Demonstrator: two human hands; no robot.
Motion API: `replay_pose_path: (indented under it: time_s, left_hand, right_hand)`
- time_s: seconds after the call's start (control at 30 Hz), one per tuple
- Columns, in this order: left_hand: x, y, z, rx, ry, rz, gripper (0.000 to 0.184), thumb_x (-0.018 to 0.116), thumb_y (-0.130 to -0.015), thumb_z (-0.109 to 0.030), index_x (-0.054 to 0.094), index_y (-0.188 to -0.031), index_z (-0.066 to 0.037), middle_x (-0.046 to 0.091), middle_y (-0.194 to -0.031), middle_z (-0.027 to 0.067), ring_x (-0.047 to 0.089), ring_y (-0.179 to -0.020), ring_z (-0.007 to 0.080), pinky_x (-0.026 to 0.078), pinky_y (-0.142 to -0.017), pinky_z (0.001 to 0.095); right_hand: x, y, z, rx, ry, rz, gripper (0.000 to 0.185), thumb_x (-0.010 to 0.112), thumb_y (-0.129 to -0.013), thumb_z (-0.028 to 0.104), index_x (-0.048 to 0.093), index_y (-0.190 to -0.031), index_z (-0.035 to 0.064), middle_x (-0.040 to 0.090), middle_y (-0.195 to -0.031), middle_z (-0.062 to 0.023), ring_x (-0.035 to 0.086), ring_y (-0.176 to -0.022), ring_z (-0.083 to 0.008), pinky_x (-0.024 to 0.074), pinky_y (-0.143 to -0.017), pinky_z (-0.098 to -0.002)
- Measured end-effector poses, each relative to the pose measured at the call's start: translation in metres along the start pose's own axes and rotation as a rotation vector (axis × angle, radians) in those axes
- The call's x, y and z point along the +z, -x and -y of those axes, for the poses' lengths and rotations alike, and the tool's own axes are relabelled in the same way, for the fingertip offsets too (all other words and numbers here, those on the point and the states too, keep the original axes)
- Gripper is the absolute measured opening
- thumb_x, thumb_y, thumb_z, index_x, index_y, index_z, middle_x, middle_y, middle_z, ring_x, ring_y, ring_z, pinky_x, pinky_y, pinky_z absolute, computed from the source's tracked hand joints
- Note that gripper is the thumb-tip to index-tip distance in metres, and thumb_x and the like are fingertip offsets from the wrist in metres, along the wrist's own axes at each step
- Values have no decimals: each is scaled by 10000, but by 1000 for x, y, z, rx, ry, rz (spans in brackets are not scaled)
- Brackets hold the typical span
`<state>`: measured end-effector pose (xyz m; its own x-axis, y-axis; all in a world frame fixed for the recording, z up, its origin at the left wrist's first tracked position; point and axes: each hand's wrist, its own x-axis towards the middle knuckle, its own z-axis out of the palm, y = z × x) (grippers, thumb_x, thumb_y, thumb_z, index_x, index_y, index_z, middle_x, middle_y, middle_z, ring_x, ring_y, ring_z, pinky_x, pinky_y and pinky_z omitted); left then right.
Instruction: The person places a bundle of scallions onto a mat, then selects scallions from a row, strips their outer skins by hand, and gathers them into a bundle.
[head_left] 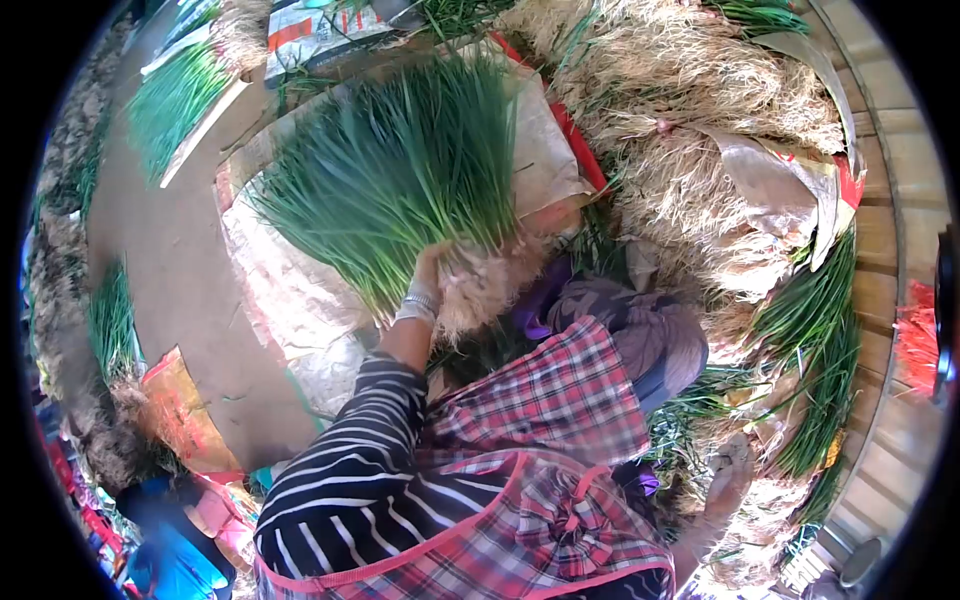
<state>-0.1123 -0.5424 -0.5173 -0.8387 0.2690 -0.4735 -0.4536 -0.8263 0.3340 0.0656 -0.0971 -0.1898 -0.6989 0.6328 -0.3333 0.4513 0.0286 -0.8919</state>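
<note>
A wide fan of green onions point(400, 165) lies on a pale sheet point(295, 270), leaves pointing up and to the left, with its pale hairy roots point(475, 295) towards me. My left hand point(428, 272), a bracelet at the wrist, closes on the stems just above the roots; part of its fingers is hidden among them. Low on the right, my right hand point(728, 480) is blurred beside the rooty pile. Whether it holds anything cannot be made out.
A large heap of onions with dry roots point(690, 90) rises at the right, with more green leaves point(810, 350) along the wooden slats point(880, 270). Smaller bunches point(180, 105) lie on the floor at the left. Another person in blue point(175, 555) is at the lower left.
</note>
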Motion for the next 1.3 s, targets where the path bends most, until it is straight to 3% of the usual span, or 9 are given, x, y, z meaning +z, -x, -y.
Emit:
replay_pose_path:
  time_s: [0.27, 0.37, 0.47, 0.53, 0.6, 0.77, 0.9, 1.07, 1.3]
  left_hand:
    - [-28, 55, -22, 16, -667, -638, 473, 608, -782, -245, 467, -1141, 29, 586, -1025, 186, 578, -921, 292, 465, -844, 368]
    - [-4, 55, -39, 657, -1478, -974, 693, 686, -695, -226, 368, -1261, 18, 422, -1270, 210, 417, -1171, 310, 319, -1007, 395]
    - [54, 30, -43, 398, -2377, -387, 790, 688, -670, -251, 302, -1315, -7, 260, -1393, 194, 247, -1291, 305, 243, -1053, 382]
    - [-31, -6, -36, 334, -2385, -80, 863, 691, -663, -432, 299, -1334, -59, 274, -1366, 233, 313, -1240, 359, 311, -998, 378]
    - [-19, -43, -35, 150, -2309, 158, 782, 693, -660, -400, 361, -1290, -75, 346, -1318, 202, 361, -1205, 334, 329, -987, 378]
    - [21, -42, -86, -279, -2116, 222, 592, 696, -654, -320, 517, -1181, -117, 526, -1199, 126, 480, -1119, 271, 371, -960, 377]
    - [26, -29, -86, 305, -2413, 84, 518, 684, -658, -259, 557, -1089, -3, 592, -1061, 182, 557, -999, 322, 439, -868, 365]
    - [33, -13, -58, 32, -2256, 40, 513, 687, -682, -234, 541, -1110, 8, 577, -1086, 187, 559, -1011, 282, 434, -874, 348]
    - [78, -36, -41, 265, -2160, 260, 464, 661, -719, -148, 524, -1132, 15, 570, -1093, 180, 545, -1028, 264, 414, -894, 337]
  right_hand:
    - [-12, -4, 1, -92, -3, -165, 396, 516, -864, 301, 495, -1090, -23, 504, -802, -28, 420, -659, -99, 333, -581, -202]
    - [-28, 0, -12, 33, 323, -88, 266, 513, -840, 221, 569, -951, -14, 510, -785, -47, 462, -688, -107, 371, -532, -239]
    - [-36, 2, -26, 416, 468, 176, 150, 562, -772, 158, 638, -845, 51, 581, -857, -70, 556, -783, -138, 473, -627, -259]
    - [-45, 21, -67, -356, 1092, 379, 348, 648, -742, 172, 570, -1063, 63, 568, -1083, -87, 567, -986, -204, 449, -836, -286]
    - [-33, 12, -21, 49, 1204, 348, 430, 601, -800, 178, 476, -1199, 78, 529, -1150, -87, 483, -1113, -202, 391, -919, -282]
    - [-148, -20, 12, -262, 964, -406, 558, 663, -749, 166, 454, -1255, 58, 465, -1256, -173, 431, -1181, -298, 347, -973, -360]
    - [-217, -69, 44, -144, 1023, -673, 877, 726, -680, 278, 231, -1382, 99, 182, -1427, -185, 165, -1322, -331, 237, -1053, -390]
    - [-291, -161, 10, 240, 1347, -579, 967, 729, -653, 379, 156, -1409, 192, 41, -1450, -209, 129, -1341, -308, 232, -1063, -383]
    - [-327, -166, 48, 277, 1534, -468, 398, 571, -747, 139, 535, -1144, 135, 621, -1007, -115, 607, -907, -291, 504, -772, -369]
